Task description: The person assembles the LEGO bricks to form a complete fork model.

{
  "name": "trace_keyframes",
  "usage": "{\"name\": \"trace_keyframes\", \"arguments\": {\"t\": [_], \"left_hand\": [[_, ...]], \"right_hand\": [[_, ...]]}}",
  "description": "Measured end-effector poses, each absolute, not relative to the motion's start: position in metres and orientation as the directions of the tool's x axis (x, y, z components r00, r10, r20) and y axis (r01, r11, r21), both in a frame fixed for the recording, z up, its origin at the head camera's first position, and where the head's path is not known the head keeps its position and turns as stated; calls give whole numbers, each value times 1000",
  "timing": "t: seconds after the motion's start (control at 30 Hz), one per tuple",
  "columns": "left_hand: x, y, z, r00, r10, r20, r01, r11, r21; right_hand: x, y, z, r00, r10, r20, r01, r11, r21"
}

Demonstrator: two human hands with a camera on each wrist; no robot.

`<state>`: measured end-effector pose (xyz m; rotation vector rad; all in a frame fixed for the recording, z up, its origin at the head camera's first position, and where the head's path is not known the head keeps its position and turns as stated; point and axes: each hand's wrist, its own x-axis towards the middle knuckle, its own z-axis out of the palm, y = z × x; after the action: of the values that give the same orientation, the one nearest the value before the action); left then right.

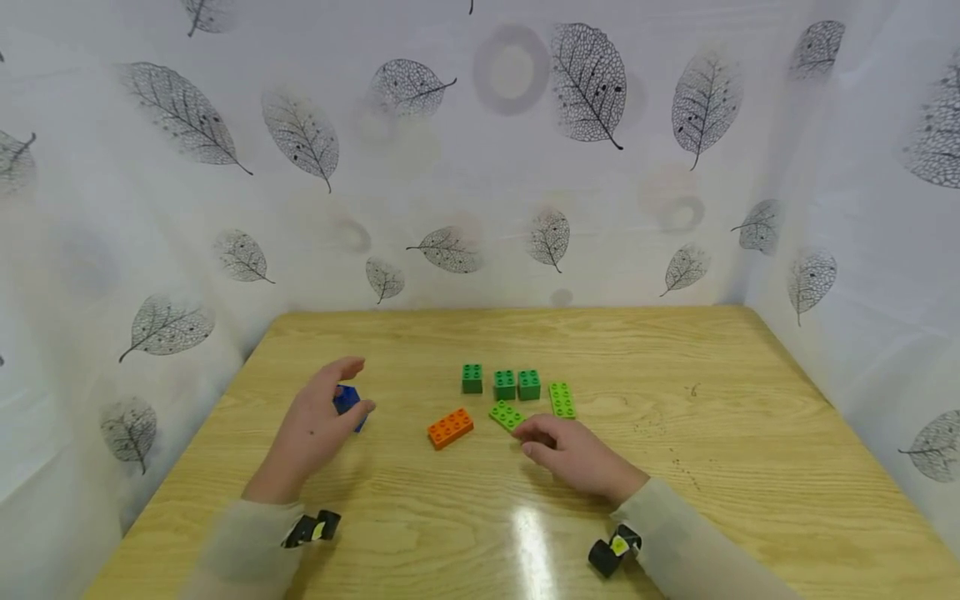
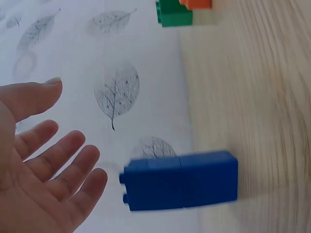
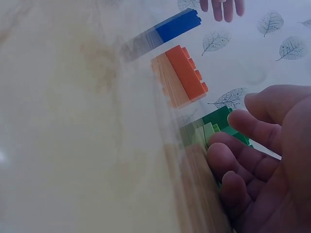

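Note:
Two blue bricks stand stacked as a short tower on the left of the table. Around its near side, spread fingers and all, is my left hand; the left wrist view shows a gap between them. My right hand lies low over the table at the near end of a thin lime-green brick. Its fingers are loosely bent, thumb apart from them in the right wrist view. Whether a fingertip touches the lime brick is hard to tell. An orange brick lies between the hands.
Behind the orange brick, three dark green bricks stand in a rough row. Another thin lime-green brick lies to their right. A white leaf-print curtain borders the wooden table at the back and sides.

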<state>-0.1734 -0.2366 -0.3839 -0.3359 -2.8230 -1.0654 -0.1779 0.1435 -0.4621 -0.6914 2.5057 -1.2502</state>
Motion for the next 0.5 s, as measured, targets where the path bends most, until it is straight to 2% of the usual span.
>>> {"name": "trace_keyframes", "arguments": {"t": [0.17, 0.5], "left_hand": [[-174, -216, -387, -955, 231, 188, 298, 720, 627], [-175, -181, -402, -943, 302, 138, 317, 699, 641]], "right_hand": [[-178, 144, -459, -855, -519, -6, -303, 508, -807], [-178, 149, -453, -876, -482, 8, -295, 521, -801]]}}
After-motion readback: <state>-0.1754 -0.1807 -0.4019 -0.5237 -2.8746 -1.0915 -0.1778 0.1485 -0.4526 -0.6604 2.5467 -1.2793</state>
